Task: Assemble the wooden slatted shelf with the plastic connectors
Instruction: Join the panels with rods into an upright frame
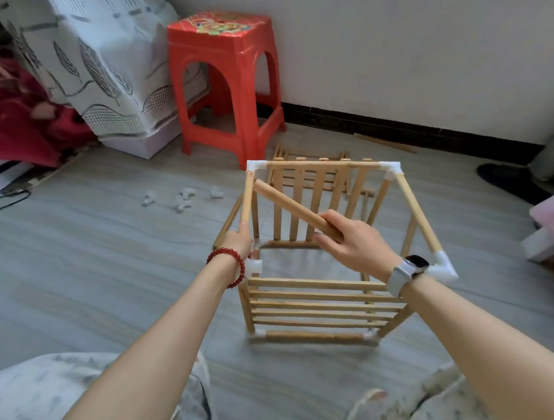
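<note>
Nearest, grey patterned trouser knees sit at the bottom edge on the grey tiled floor (92, 265). Wooden slatted shelf frame (319, 307): stands on the floor at centre, a slatted panel on its near side, another upright on its far side, white plastic connectors (445, 268) at the corners; its top is open, nothing inside. Left hand (238, 240), red bead bracelet (235, 265) at the wrist: fingers wrapped round the frame's left top rail, beside a white connector. Right hand (353, 241), wristwatch (408, 271): grips a loose wooden dowel (288, 205) slanting across the open top toward the far-left corner. Loose white connectors (182, 197): scattered on the floor, left of the frame, with bare floor around them. Spare slatted panel (309, 160): flat behind the frame. Red plastic stool (224, 80): far left, patterned top, no legible writing. White wall (403, 50) with dark skirting closes the far edge.
</note>
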{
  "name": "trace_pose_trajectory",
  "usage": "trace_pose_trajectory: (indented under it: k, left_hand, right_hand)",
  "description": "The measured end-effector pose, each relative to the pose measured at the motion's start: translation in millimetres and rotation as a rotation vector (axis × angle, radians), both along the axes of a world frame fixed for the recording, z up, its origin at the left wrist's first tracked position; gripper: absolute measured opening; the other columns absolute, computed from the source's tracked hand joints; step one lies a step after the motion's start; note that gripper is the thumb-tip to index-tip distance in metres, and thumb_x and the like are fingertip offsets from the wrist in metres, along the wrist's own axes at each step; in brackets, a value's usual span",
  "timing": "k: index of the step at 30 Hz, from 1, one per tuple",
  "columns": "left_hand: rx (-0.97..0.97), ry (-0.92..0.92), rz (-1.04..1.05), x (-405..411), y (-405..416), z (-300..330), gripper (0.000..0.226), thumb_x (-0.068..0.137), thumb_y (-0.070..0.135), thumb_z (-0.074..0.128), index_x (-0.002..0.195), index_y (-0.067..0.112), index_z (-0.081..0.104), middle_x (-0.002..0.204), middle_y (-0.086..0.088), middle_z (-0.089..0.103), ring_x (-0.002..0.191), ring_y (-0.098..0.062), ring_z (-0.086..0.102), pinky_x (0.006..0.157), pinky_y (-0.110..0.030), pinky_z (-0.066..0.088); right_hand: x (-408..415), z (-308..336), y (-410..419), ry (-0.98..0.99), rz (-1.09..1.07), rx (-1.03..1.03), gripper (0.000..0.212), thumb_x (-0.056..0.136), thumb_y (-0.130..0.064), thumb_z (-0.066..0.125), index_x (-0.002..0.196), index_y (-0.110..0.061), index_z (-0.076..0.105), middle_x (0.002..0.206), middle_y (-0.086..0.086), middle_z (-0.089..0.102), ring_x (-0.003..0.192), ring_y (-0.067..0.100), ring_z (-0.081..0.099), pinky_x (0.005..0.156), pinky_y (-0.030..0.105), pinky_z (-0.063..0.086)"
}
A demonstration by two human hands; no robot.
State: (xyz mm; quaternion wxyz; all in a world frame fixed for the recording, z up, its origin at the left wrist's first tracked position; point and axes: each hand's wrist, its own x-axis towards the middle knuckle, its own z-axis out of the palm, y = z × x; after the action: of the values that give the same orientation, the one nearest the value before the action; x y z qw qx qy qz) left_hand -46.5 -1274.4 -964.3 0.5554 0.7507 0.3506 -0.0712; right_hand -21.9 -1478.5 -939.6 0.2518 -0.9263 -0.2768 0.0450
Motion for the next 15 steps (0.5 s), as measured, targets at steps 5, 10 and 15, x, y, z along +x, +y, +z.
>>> trace_pose_trajectory:
  k: [5, 10, 15]
  left_hand:
    - [0.352, -0.037, -0.101, 2.5, -3.5, -13.1, 0.056, 0.102, 0.042, 0.015, 0.081, 0.006, 0.052, 0.070, -0.008, 0.051, 0.060, -0.018, 0.044, 0.050, -0.028, 0.029]
    - [0.361, -0.060, -0.070, -2.4, -6.3, -22.2, 0.054, 0.101, 0.045, 0.016, 0.075, 0.011, 0.050, 0.069, -0.006, 0.050, 0.065, -0.022, 0.047, 0.053, -0.028, 0.033]
    - [0.173, -0.096, -0.051, -0.6, -0.7, -24.6, 0.049, 0.101, 0.044, 0.021, 0.067, 0.016, 0.042, 0.059, -0.003, 0.046, 0.056, -0.016, 0.045, 0.055, -0.027, 0.035]
  right_hand:
    - [10.6, 6.8, -7.9, -0.192, 0.133, -0.229, 0.030, 0.098, -0.035, 0.041, 0.126, -0.029, 0.048, 0.089, -0.008, 0.062, 0.073, 0.015, 0.058, 0.060, 0.028, 0.049]
    - [17.3, 5.9, -11.9, -0.198, 0.187, -0.397, 0.021, 0.096, -0.040, 0.039, 0.111, -0.033, 0.053, 0.082, -0.010, 0.062, 0.071, 0.014, 0.058, 0.061, 0.030, 0.051]
    - [17.9, 8.0, -25.9, -0.191, 0.213, -0.463, 0.026, 0.093, -0.052, 0.040, 0.103, -0.035, 0.056, 0.082, -0.011, 0.062, 0.071, 0.010, 0.058, 0.057, 0.025, 0.047]
